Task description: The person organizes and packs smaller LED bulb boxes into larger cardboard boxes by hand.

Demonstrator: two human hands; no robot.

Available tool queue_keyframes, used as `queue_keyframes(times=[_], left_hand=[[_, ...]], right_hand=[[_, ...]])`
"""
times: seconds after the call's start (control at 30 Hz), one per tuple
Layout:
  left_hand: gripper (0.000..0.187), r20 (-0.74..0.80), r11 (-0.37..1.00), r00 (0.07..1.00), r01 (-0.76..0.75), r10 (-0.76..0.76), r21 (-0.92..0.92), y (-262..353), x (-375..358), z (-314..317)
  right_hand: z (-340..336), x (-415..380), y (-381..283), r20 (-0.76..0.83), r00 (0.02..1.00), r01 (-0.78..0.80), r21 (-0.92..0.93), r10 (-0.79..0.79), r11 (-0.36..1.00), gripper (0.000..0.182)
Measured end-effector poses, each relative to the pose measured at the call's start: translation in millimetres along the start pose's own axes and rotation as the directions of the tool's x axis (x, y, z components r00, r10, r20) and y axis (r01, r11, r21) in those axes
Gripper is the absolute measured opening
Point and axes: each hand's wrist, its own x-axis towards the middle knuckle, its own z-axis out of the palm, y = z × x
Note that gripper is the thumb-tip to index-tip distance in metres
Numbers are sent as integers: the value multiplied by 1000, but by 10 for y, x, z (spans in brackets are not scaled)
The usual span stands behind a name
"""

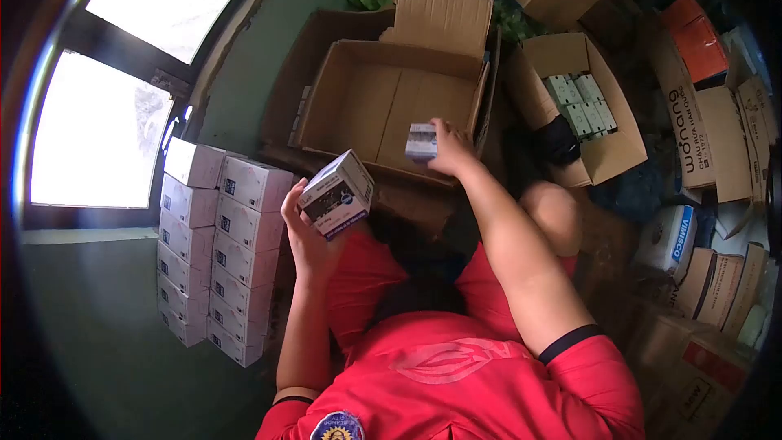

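Cardboard everywhere. Large open carton [391, 102] straight ahead, flaps up, brown floor bare and nothing lying inside. Second open carton [599, 151] to its right, holding a block of small pale boxes [580, 102] packed upright in rows at the far end, a dark bundle [556, 140] tucked in at the near end. More cartons [709, 126] stacked along the right side, one printed with dark lettering, an orange box [702, 39] above. Stack of white boxes [218, 244] on the left beneath the window [122, 98] — two columns, several tiers high, small dark labels on the near faces.

Left hand [308, 236] raised at lap level, fingers [292, 200] wrapped round the near edge of a white cube box [338, 194], gripping it from below and behind; box tilted, one corner upward, dark printed panel and blue strip on the facing side, white top. Sits just in front of the large carton's near wall, well apart from the stack.

Right hand [452, 151] stretched forward over the near rim of the large carton, fingers closed round a smaller box [421, 143] — pale, bluish-grey print, held at the carton's mouth, above the bare floor. Red sleeves and red shirt in the foreground.
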Motion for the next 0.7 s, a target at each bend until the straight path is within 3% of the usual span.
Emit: queue_keyframes(times=[0.1,0.23,0.33,0.43,0.53,0.7], left_hand=[[103,16,999,999,-34,34,-17,-70,-128,-94],[105,72,999,996,-44,44,4,-172,-211,-174],[102,58,995,998,20,-14,-99,-192,-235,-153],[97,54,987,998,29,-39,161,-137,-158,-189],[95,55,943,989,-149,139,296,-83,-35,-196],[98,64,922,976,-218,209,319,-22,134,-104]], right_hand=[[190,-5,108,75,997,11,-246,8,969,86],[5,-27,10,196,962,-99,-402,191,910,97],[-150,-179,-95,260,945,-80,-412,201,908,108],[-217,-202,-146,299,928,-83,-416,223,906,95],[-198,-167,-103,305,919,-92,-449,250,889,84],[-257,-155,-151,270,925,-123,-451,267,884,66]])
